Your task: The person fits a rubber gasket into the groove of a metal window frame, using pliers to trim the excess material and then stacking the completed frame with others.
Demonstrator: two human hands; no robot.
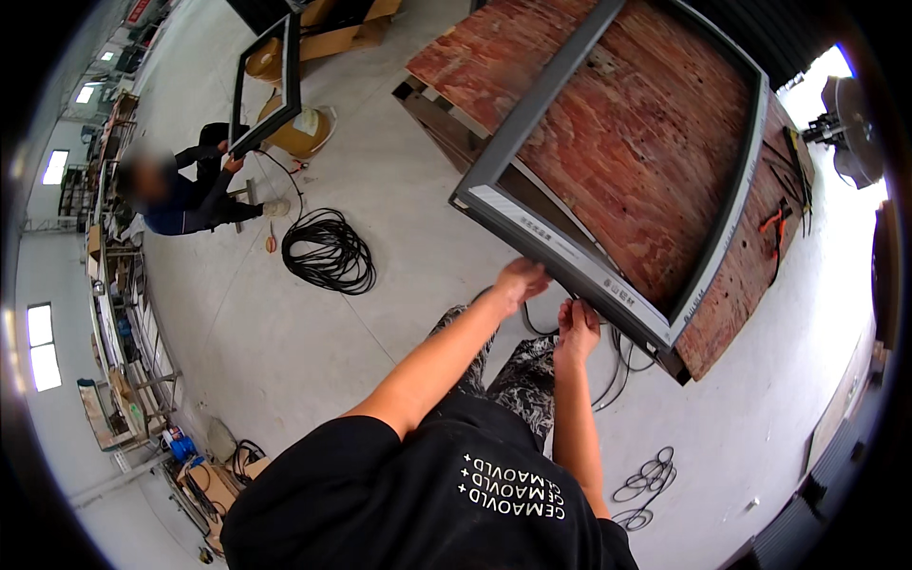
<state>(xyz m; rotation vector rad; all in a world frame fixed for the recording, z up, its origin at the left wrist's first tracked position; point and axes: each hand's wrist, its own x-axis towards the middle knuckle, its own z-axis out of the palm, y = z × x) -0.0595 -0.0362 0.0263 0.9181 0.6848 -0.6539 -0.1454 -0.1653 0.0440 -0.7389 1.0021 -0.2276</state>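
Observation:
A dark grey window frame (508,211) with pale protective film lies over a table topped with worn reddish plywood (655,161). Its near edge juts out in front of me. My left hand (521,283) is against the outer side of that edge, its fingers smeared by motion and partly hidden. A little to the right, my right hand (578,330) is closed, fingertips up at the frame's edge, pinching a thin black rubber strip (538,330). The strip loops below my hands, and more of it hangs under the frame's right part.
An orange-handled tool (774,228) and black strips (793,180) lie on the table's right. Coiled black strip (329,251) is on the floor at left, with looser coils (646,486) at lower right. Beyond, a seated co-worker (185,195) holds another dark frame (293,66) near yellow-brown buckets (302,133).

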